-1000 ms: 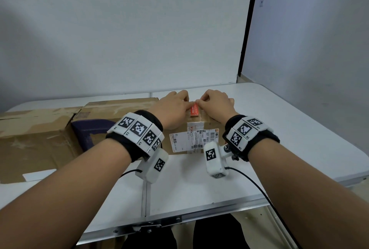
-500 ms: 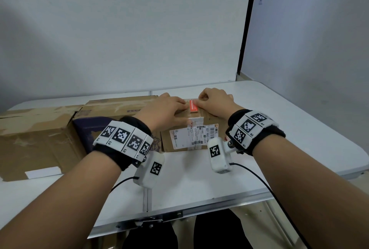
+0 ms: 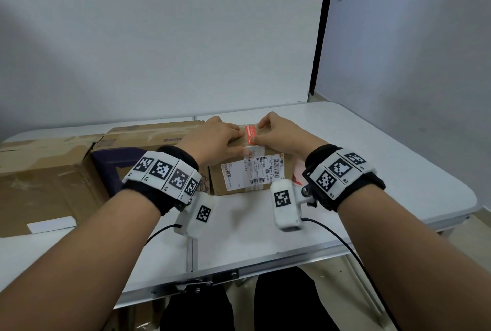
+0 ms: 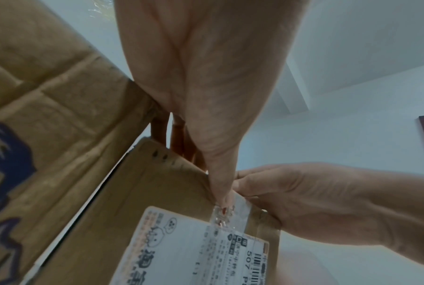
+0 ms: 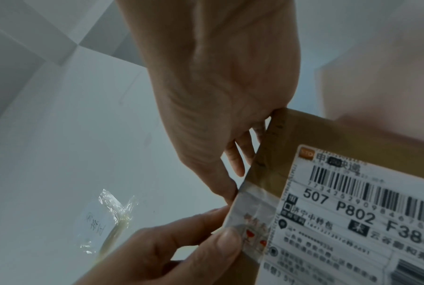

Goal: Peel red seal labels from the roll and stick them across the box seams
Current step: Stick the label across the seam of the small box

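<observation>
A small cardboard box (image 3: 216, 180) with a white shipping label (image 3: 255, 174) on its front face stands mid-table. A red seal label (image 3: 249, 134) lies on its top, over the taped seam. My left hand (image 3: 233, 134) rests on the box top, fingers touching the label's left side, and its thumb (image 4: 224, 198) presses the tape at the front edge. My right hand (image 3: 265, 131) is on the right, fingertips pressing the label's right edge. In the right wrist view its fingers (image 5: 235, 164) reach over the box (image 5: 274, 154). The label roll is not in view.
Two bigger, worn cardboard boxes (image 3: 39, 171) (image 3: 148, 136) fill the table's left half, touching the small box. A white strip (image 3: 51, 224) lies at the front left. A crumpled piece of clear tape (image 5: 113, 212) is on the white table (image 3: 372, 158). A wall stands close behind.
Both hands stay on the box top at the red label. The fingers have shifted slightly along it, and more of the label shows between them.
</observation>
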A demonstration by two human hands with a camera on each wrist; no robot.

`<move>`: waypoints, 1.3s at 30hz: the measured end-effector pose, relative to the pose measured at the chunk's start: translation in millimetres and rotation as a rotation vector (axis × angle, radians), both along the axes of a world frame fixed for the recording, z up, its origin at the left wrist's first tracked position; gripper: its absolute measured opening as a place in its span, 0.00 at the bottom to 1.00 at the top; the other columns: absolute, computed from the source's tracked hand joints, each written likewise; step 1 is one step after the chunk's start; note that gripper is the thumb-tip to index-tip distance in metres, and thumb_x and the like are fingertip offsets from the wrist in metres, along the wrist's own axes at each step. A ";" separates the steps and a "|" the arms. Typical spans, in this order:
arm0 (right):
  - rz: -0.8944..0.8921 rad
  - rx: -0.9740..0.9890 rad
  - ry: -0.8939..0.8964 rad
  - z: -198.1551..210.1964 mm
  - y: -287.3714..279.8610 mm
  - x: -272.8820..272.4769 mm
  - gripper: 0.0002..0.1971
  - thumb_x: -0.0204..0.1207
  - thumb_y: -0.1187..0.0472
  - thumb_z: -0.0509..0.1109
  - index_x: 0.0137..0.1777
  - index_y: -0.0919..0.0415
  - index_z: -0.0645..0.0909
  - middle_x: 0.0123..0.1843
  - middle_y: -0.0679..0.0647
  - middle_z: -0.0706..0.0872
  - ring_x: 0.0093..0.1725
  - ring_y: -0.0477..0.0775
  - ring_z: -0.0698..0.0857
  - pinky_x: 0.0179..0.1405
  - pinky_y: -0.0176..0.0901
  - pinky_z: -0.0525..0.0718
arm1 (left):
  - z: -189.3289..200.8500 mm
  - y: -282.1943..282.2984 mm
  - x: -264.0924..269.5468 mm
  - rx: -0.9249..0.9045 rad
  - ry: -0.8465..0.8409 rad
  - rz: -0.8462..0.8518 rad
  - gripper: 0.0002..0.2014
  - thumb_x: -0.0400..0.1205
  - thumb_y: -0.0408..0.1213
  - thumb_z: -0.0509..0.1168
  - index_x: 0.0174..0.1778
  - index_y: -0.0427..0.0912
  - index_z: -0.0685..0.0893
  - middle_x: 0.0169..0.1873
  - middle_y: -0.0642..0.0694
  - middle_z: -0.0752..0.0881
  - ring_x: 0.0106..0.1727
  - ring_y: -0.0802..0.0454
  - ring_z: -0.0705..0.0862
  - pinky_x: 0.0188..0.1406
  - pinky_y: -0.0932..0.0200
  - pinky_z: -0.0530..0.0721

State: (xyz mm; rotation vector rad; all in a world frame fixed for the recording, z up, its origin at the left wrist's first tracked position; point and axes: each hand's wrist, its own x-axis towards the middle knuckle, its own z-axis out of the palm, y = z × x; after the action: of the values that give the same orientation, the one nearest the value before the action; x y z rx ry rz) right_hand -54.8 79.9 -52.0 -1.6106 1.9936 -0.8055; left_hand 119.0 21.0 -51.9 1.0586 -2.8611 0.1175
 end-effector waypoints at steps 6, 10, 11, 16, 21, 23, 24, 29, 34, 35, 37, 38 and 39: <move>0.041 0.025 -0.174 0.6 5.3 -4.5 0.19 0.74 0.59 0.73 0.64 0.56 0.74 0.62 0.57 0.82 0.55 0.56 0.87 0.59 0.54 0.87 | 2.2 11.6 -0.5 -0.019 0.010 -0.004 0.26 0.80 0.64 0.56 0.69 0.54 0.78 0.63 0.59 0.83 0.53 0.49 0.73 0.54 0.48 0.79; 0.017 -0.012 -0.222 -2.4 5.8 -3.2 0.11 0.75 0.61 0.69 0.57 0.56 0.76 0.63 0.59 0.82 0.61 0.59 0.84 0.61 0.51 0.84 | 4.4 15.2 -6.0 -0.022 -0.020 0.025 0.31 0.82 0.60 0.55 0.82 0.55 0.61 0.76 0.58 0.73 0.61 0.47 0.72 0.58 0.51 0.77; 0.007 -0.023 -0.228 -3.1 5.3 -3.1 0.10 0.76 0.62 0.67 0.57 0.56 0.76 0.63 0.59 0.82 0.62 0.59 0.84 0.59 0.50 0.83 | 4.1 16.3 -8.4 -0.030 -0.033 0.029 0.30 0.83 0.58 0.53 0.82 0.56 0.59 0.78 0.58 0.71 0.61 0.47 0.71 0.56 0.53 0.75; -0.015 -0.032 -0.207 -4.9 3.1 -1.3 0.08 0.79 0.64 0.63 0.55 0.54 0.76 0.63 0.59 0.82 0.60 0.59 0.85 0.54 0.49 0.84 | -0.1 19.1 -11.5 -0.060 -0.051 0.014 0.26 0.86 0.55 0.50 0.81 0.57 0.62 0.81 0.59 0.65 0.57 0.47 0.70 0.55 0.55 0.72; -0.013 -0.031 -0.207 -5.0 4.8 -0.3 0.11 0.78 0.66 0.61 0.58 0.55 0.77 0.63 0.58 0.82 0.59 0.58 0.84 0.47 0.44 0.84 | -6.8 20.1 -5.4 -0.073 0.034 -0.019 0.23 0.85 0.55 0.55 0.76 0.56 0.72 0.74 0.59 0.76 0.52 0.48 0.71 0.57 0.46 0.79; -0.015 -0.038 -0.206 -4.7 5.7 -0.9 0.13 0.77 0.68 0.61 0.58 0.56 0.77 0.64 0.59 0.82 0.59 0.58 0.84 0.46 0.43 0.82 | -11.6 20.1 -5.7 -0.099 0.076 -0.023 0.21 0.84 0.55 0.56 0.71 0.56 0.78 0.70 0.59 0.80 0.54 0.46 0.75 0.56 0.45 0.80; -0.016 -0.042 -0.212 -4.8 6.1 -1.4 0.13 0.77 0.68 0.61 0.59 0.56 0.78 0.64 0.59 0.82 0.60 0.58 0.84 0.50 0.46 0.83 | -13.4 20.9 -6.1 -0.121 0.093 -0.025 0.19 0.84 0.54 0.56 0.69 0.55 0.80 0.67 0.58 0.83 0.55 0.45 0.77 0.56 0.45 0.81; -0.015 -0.050 -0.222 -3.8 7.5 -0.2 0.14 0.76 0.71 0.60 0.57 0.57 0.79 0.63 0.59 0.83 0.62 0.59 0.83 0.61 0.51 0.82 | -16.4 23.1 -6.7 -0.266 0.126 -0.070 0.15 0.83 0.50 0.59 0.59 0.53 0.88 0.54 0.57 0.90 0.61 0.45 0.79 0.52 0.46 0.83; -0.019 -0.057 -0.221 -4.2 6.8 -0.4 0.15 0.76 0.73 0.59 0.54 0.55 0.79 0.62 0.58 0.84 0.62 0.58 0.83 0.61 0.49 0.82 | -10.7 25.7 -1.6 -0.132 0.242 -0.084 0.13 0.82 0.47 0.64 0.60 0.56 0.88 0.57 0.54 0.90 0.57 0.48 0.87 0.49 0.49 0.85; -0.019 -0.059 -0.219 -4.1 6.4 -0.3 0.14 0.76 0.72 0.59 0.54 0.55 0.80 0.62 0.58 0.84 0.62 0.58 0.83 0.63 0.50 0.83 | -10.2 25.7 -0.4 -0.122 0.269 -0.098 0.12 0.81 0.46 0.66 0.59 0.55 0.89 0.56 0.54 0.91 0.56 0.48 0.89 0.49 0.50 0.86; -0.010 -0.061 -0.234 -4.3 6.1 -0.5 0.13 0.76 0.71 0.62 0.55 0.56 0.80 0.62 0.58 0.84 0.61 0.58 0.84 0.65 0.52 0.82 | -7.6 28.1 1.3 -0.099 0.304 -0.111 0.11 0.81 0.44 0.68 0.56 0.52 0.90 0.54 0.52 0.92 0.54 0.48 0.90 0.49 0.49 0.86; 0.001 -0.060 -0.248 -4.0 7.3 -1.0 0.13 0.76 0.71 0.63 0.56 0.58 0.80 0.61 0.58 0.84 0.59 0.58 0.84 0.65 0.51 0.83 | -5.7 30.2 1.7 -0.088 0.309 -0.098 0.10 0.80 0.43 0.67 0.56 0.52 0.90 0.52 0.51 0.92 0.52 0.47 0.90 0.48 0.48 0.86; 0.016 -0.059 -0.256 -3.6 9.2 -1.7 0.13 0.76 0.71 0.64 0.58 0.60 0.80 0.60 0.59 0.85 0.58 0.57 0.84 0.64 0.51 0.83 | -3.2 32.3 1.5 -0.082 0.313 -0.080 0.10 0.80 0.43 0.67 0.55 0.52 0.90 0.49 0.50 0.93 0.49 0.47 0.90 0.47 0.48 0.86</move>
State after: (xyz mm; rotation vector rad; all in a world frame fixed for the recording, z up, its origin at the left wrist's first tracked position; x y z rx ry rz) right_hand -56.5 89.1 -55.6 -1.4699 1.7901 -1.0176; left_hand 120.5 53.2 -55.1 0.8603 -2.5880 0.0570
